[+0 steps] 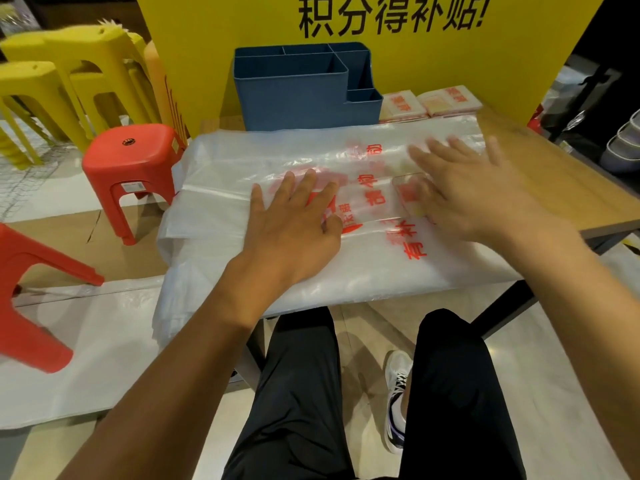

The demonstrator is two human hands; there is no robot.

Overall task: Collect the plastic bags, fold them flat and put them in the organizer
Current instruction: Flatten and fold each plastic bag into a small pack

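A large translucent white plastic bag with red printed characters lies spread across the small wooden table, its left end hanging over the table's edge. My left hand presses flat on the bag's middle, fingers spread. My right hand, blurred by motion, lies flat with its fingers apart on the bag's right part. A blue plastic organizer with several compartments stands at the table's back edge. Two small folded bags with red print lie right of the organizer.
Red stools stand left of the table and yellow stools are stacked behind them. A yellow sign board rises behind the organizer. Bowls sit at the far right. My legs are under the table's front edge.
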